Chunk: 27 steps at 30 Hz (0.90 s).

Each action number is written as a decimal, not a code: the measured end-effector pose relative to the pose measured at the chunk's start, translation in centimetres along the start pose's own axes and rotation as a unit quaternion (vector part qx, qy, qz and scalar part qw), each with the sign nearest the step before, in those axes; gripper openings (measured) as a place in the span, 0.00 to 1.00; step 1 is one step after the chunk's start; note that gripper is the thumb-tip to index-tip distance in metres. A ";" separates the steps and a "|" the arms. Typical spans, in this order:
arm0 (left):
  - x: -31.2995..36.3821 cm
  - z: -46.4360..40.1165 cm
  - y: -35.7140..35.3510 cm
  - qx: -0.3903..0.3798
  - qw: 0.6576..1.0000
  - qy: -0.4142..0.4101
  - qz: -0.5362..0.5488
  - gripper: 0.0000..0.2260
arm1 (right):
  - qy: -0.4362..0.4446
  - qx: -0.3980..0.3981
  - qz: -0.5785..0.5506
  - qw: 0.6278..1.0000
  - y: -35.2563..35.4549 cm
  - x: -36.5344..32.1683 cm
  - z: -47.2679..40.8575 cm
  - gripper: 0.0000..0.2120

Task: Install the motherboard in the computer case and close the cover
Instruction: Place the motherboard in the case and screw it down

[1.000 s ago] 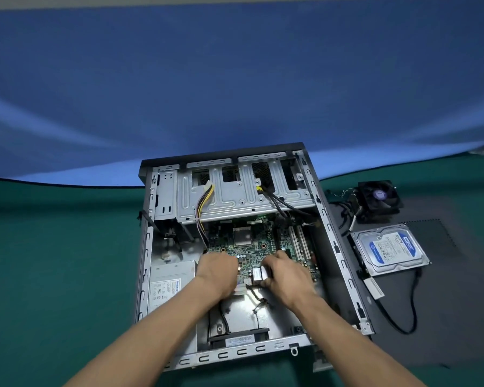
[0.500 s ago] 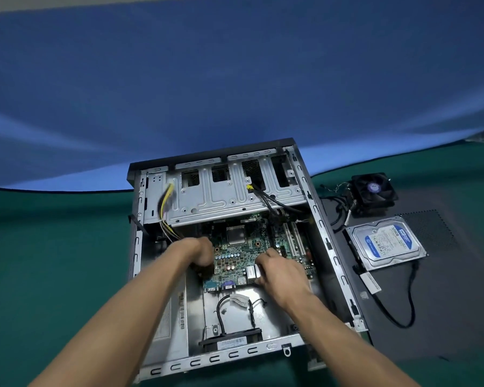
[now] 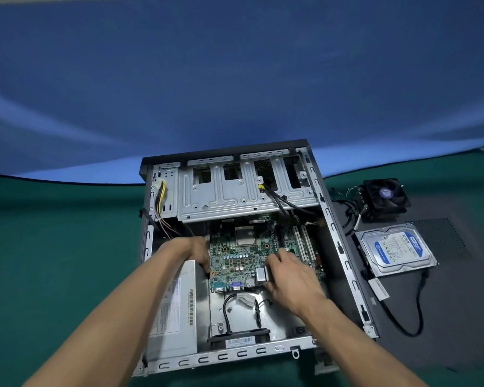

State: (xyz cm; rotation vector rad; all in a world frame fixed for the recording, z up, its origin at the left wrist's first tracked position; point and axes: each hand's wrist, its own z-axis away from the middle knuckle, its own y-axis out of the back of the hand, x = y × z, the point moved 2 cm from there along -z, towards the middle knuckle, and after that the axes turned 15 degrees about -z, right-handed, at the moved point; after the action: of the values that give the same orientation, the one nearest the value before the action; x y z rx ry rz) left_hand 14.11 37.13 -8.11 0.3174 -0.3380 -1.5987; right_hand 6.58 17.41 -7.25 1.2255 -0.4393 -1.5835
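Both hands grip the motherboard (image 3: 243, 255): from the head camera I see my left hand (image 3: 199, 254) curled round its left edge, fingers tucked down between board and power supply (image 3: 176, 305), and my right hand (image 3: 288, 275) pinching the near right corner by the silver ports. It lies flat inside the computer case (image 3: 344, 263), below the drive cage (image 3: 243, 191), near the floor fan (image 3: 239, 335). On the black mat (image 3: 458, 317) beside the case lie a hard drive (image 3: 397, 251) and cooler fan (image 3: 383, 195), well apart from my hands
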 end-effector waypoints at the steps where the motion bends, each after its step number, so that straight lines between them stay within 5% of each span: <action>1: -0.1 -0.4 -0.2 0.012 1.000 0.004 -0.012 0.17 | -0.001 -0.005 0.021 1.000 -0.1 -0.1 -0.1 0.19; 11: -0.4 -1.1 -0.3 0.035 0.999 0.000 -0.042 0.14 | 0.087 -0.045 0.217 0.971 -1.4 -1.4 -1.4 0.16; 18: -1.4 -1.8 -0.4 0.077 0.996 0.032 0.042 0.18 | 0.066 -0.057 0.154 0.984 -0.6 -1.7 -0.8 0.15; 27: -1.9 -1.4 0.0 0.125 0.976 0.084 0.160 0.09 | 0.065 -0.056 0.118 0.989 -0.8 -1.8 -0.9 0.18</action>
State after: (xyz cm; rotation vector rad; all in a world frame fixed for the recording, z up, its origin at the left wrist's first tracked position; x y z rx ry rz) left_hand 14.80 39.02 -9.41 0.5583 -0.4373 -1.2059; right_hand 6.86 19.52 -7.35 1.1387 -0.3906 -1.3014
